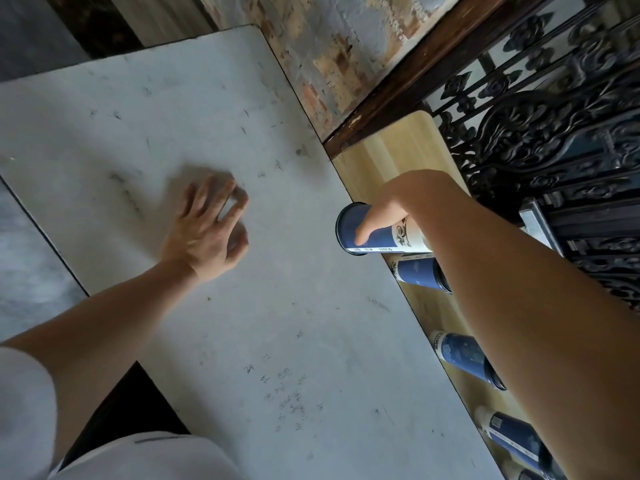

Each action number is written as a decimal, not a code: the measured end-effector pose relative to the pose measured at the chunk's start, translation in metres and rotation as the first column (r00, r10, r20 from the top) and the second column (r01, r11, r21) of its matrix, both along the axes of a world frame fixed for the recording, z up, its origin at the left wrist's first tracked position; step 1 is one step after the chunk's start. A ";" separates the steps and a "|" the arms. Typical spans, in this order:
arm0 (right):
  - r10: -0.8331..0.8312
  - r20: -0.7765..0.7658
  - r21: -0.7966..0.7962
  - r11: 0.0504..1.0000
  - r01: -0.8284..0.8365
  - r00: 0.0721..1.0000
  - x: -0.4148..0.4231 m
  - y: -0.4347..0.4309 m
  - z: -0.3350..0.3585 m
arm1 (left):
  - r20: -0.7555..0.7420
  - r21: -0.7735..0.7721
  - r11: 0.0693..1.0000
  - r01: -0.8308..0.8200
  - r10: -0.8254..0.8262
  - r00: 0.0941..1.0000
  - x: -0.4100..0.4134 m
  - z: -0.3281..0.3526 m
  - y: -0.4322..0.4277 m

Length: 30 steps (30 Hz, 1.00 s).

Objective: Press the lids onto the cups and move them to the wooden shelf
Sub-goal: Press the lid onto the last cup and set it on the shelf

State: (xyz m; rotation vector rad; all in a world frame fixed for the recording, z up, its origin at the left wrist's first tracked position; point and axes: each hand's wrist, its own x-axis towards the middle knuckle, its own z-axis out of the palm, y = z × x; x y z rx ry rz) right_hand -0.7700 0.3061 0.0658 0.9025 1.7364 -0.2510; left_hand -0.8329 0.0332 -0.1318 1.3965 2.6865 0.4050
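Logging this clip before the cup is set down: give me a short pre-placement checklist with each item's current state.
1. Right hand grips the held cup: ok.
2. Lid on that cup: cannot tell; only its blue base end faces the camera.
3. Free spot on the wooden shelf beyond the shelved cups: ok.
4. Held cup upright: not ok, tilted.
5. Left hand clear of the path, on the white table: ok.
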 end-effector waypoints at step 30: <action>-0.682 -0.717 -0.470 0.319 0.823 -0.145 0.016 0.051 -0.055 | -0.035 0.009 1.000 -0.006 0.007 0.999 0.000 0.002 0.002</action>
